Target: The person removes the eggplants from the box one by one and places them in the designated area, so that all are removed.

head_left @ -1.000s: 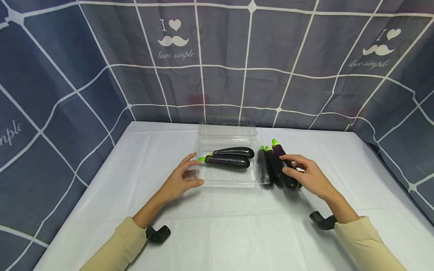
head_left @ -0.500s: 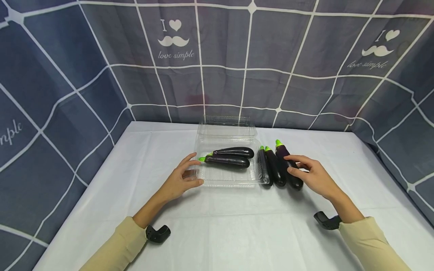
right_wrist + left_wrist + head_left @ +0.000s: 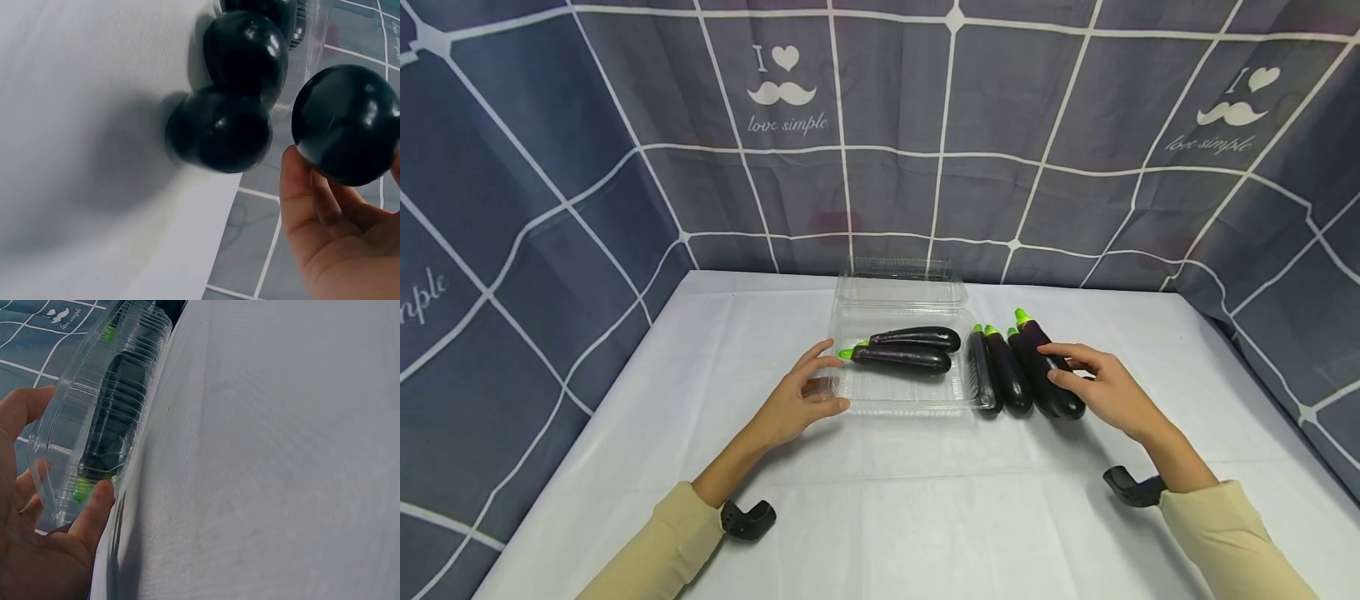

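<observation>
Head view: white table (image 3: 880,517), clear clamshell tray (image 3: 901,398) at centre with lid open, two eggplants (image 3: 904,358) inside. Left hand (image 3: 793,404) braces the tray's left edge, thumb and fingers curled round its corner. Loose eggplants (image 3: 1006,379) lie just right of the tray, touching. Right hand (image 3: 1108,392) grasps the rightmost eggplant (image 3: 1051,377), fingers wrapped round it, rounded end lifted per the right wrist view. Risk, my guess: glossy skin slips from the grasp, or it knocks its neighbours rolling; the light tray could skid if the brace loosens.
</observation>
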A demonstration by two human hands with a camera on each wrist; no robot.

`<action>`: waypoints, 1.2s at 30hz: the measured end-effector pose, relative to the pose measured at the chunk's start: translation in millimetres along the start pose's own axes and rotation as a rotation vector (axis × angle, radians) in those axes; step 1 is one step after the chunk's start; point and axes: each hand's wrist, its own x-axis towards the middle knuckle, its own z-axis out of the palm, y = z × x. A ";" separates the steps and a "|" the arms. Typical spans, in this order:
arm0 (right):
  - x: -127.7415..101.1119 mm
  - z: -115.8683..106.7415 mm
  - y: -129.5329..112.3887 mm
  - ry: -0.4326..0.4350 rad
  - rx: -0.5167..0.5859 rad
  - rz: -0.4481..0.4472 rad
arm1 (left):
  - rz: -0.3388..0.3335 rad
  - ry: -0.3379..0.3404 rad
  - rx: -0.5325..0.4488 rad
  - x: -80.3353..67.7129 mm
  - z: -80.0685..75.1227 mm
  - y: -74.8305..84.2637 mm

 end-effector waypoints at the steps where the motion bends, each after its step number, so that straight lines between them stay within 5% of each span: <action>1: 0.2 -0.6 1.0 0.003 -0.008 -0.004 | 0.000 0.000 0.001 0.0 0.0 0.1; 18: 8.7 -7.3 21.9 0.036 -0.027 0.031 | 0.008 -0.002 -0.001 -0.1 -0.2 -0.3; 36: 14.3 -9.8 40.7 -0.049 0.011 0.135 | 0.006 -0.002 0.000 0.2 0.5 0.9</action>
